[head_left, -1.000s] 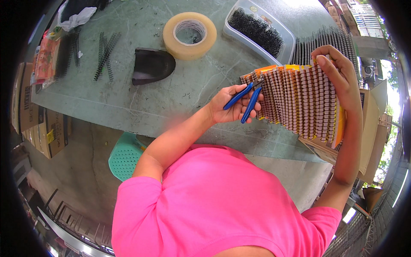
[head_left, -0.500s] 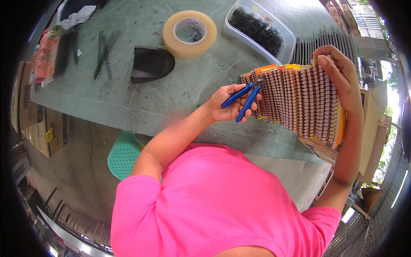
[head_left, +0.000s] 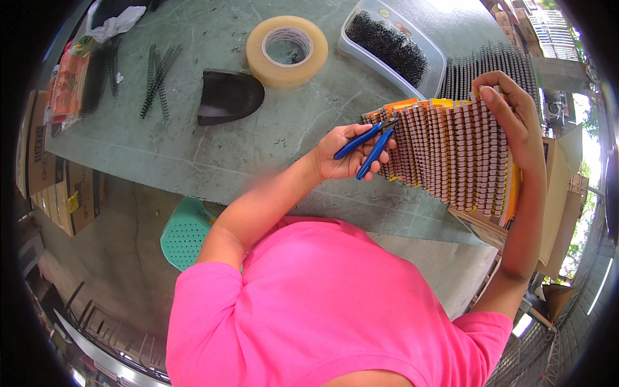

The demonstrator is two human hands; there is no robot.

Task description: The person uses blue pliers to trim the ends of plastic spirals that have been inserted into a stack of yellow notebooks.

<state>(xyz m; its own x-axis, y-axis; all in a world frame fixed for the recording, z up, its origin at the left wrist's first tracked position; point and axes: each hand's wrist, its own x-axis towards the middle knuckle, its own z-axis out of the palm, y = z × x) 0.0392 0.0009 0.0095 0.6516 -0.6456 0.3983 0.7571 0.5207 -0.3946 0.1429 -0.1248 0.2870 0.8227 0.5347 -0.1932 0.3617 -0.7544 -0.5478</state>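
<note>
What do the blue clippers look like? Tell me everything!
The clippers have two plastic-looking blue handles, spread apart, and a short grey metal tip. They rest in the left grip, tip pointing away and rightward toward the spiral-bound stack. Whether it touches the stack, I can't tell.

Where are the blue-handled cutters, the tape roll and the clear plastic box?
Blue-handled cutters (head_left: 375, 153): head view, on the lower handle.
Tape roll (head_left: 285, 77): head view, on the ring's near part.
Clear plastic box (head_left: 378, 68): head view, on its near wall.
</note>
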